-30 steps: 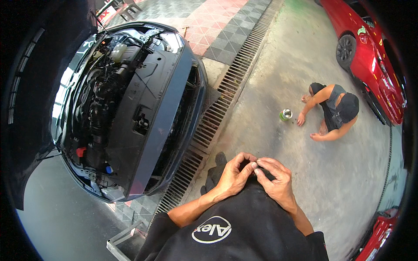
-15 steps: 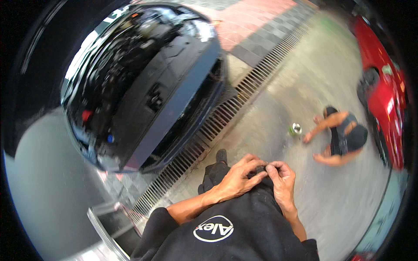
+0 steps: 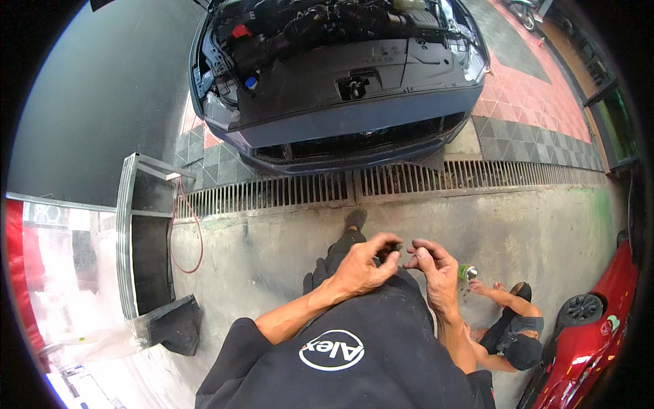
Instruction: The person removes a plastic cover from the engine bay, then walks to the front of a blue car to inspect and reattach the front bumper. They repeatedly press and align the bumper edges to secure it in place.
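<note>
Looking down, head view: left hand apparently pinched small dark piece at fingertips; right hand hung just apart, fingers curled, grip unclear. Piece unfitted, handling judged unfinished; engine bay of blue car lay exposed. Concrete floor, drain grate; co-worker crouched near green can, red car.

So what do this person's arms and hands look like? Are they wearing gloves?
No gloves: the left hand and right hand are bare, with no ring or watch that I can see. The forearms are bare too. The black sleeves end near the elbows and belong to a black top with a white oval marking on its front.
</note>
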### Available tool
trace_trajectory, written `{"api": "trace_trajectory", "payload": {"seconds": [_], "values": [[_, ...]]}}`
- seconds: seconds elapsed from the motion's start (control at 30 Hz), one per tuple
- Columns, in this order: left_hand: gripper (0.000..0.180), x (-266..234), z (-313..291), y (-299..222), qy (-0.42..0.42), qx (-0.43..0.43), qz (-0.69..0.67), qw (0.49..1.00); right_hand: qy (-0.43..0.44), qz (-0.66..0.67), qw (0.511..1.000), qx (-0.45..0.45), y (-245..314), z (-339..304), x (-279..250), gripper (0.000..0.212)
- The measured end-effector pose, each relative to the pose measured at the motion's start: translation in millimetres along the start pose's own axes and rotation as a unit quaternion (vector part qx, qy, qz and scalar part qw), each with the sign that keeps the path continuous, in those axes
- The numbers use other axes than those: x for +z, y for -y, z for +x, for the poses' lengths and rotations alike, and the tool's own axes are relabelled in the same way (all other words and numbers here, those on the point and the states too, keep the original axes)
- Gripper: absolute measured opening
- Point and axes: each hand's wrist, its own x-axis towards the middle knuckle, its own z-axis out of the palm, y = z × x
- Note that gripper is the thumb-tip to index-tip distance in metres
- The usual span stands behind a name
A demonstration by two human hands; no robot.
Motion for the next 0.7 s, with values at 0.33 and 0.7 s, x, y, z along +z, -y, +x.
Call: {"api": "trace_trajectory", "payload": {"seconds": [0.33, 0.7], "values": [[0.028, -15, 71, 19, 0.071, 0.0, -0.048, 0.996, -0.035, -0.062, 0.997, 0.026, 3, 57, 5, 0.018], [0.029, -51, 251, 17, 0.285, -0.068, -0.253, 0.922, -0.181, 0.082, 0.977, -0.074, 47, 165, 27, 0.014]]}}
